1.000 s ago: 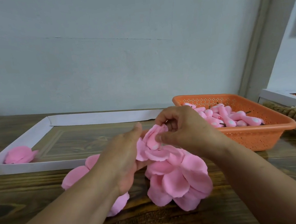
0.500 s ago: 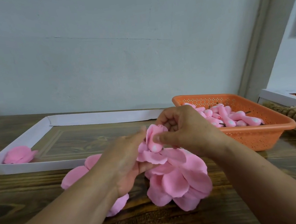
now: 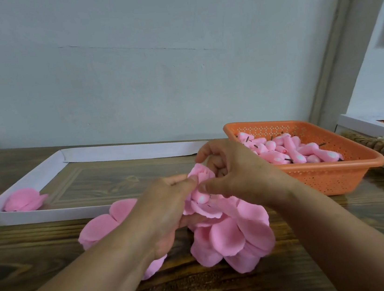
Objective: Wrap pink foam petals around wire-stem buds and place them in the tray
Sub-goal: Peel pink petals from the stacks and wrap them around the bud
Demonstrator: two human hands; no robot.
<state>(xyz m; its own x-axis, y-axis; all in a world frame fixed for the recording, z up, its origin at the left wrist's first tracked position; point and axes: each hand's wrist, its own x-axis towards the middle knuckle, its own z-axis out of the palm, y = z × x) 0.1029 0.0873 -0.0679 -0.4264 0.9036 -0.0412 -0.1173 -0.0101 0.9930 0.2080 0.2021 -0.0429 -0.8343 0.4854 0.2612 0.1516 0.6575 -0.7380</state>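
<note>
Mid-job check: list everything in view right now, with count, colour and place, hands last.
bud being wrapped: one, pink, between both hands
loose petals: pile, pink, table centre, near edge
finished flower: one, pink, white tray's left end
white tray: one, table left
orange basket: one, table right
unwrapped buds: many, pink, dark wire stems, in basket
white box: one, far right, orange contents
table: dark wood
left hand: pinches the bud's petals
right hand: pinches the bud

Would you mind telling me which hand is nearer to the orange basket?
Right. The right hand is just beside the orange basket, at its left end; the left hand sits farther left.
</note>
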